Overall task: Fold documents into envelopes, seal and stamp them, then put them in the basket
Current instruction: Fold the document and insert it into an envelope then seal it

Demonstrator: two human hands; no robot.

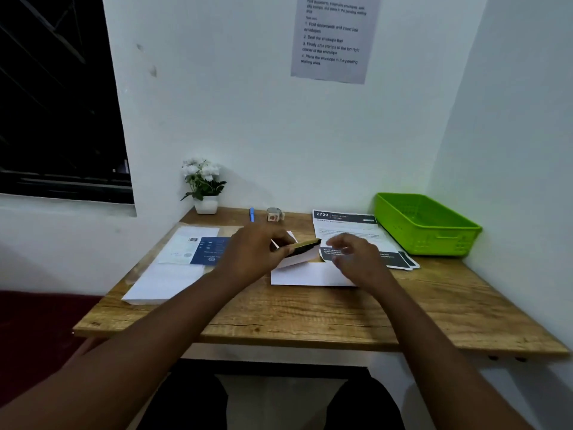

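Left hand [254, 248] gripping one folded document [302, 251], one envelope [305, 276], one basket [426, 223]

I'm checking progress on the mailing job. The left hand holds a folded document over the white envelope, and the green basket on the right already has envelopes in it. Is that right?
Not quite. The head view shows the green basket holds nothing yet. The rest stands: the left hand holds the folded document over the white envelope.
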